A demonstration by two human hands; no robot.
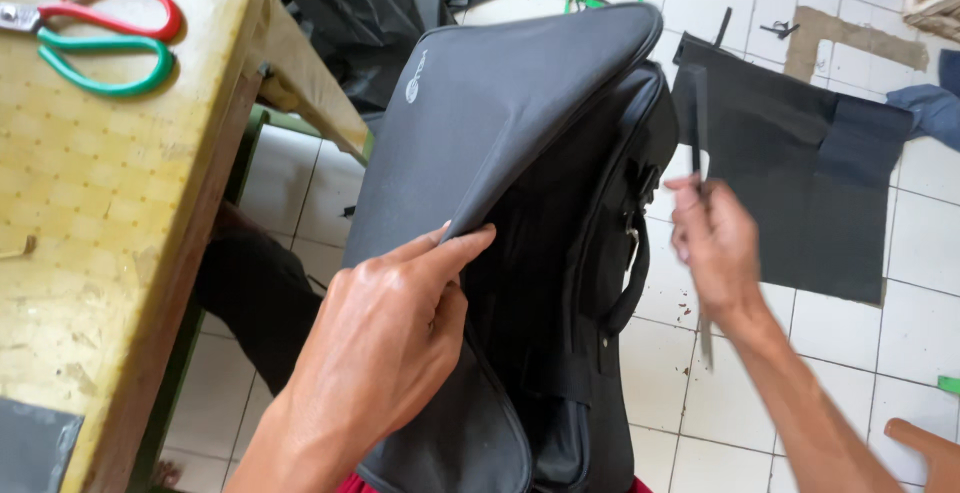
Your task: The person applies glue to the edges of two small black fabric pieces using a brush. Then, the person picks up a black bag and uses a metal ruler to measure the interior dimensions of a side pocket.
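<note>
Left hand [385, 343]: pinching flap edge of black fabric laptop bag [520, 213], frame centre | right hand [715, 243]: closed on thin dark strip [700, 123], right | red-and-green-handled scissors [100, 28]: yellow desk [90, 233], upper left

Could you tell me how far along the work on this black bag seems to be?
The black bag looks fully sewn, with handle and zip in place. The left hand is lifting its front flap open, while the right hand holds a thin dark strip beside it. Cut dark fabric on the floor and scissors on the table suggest some pieces remain unattached.
</note>
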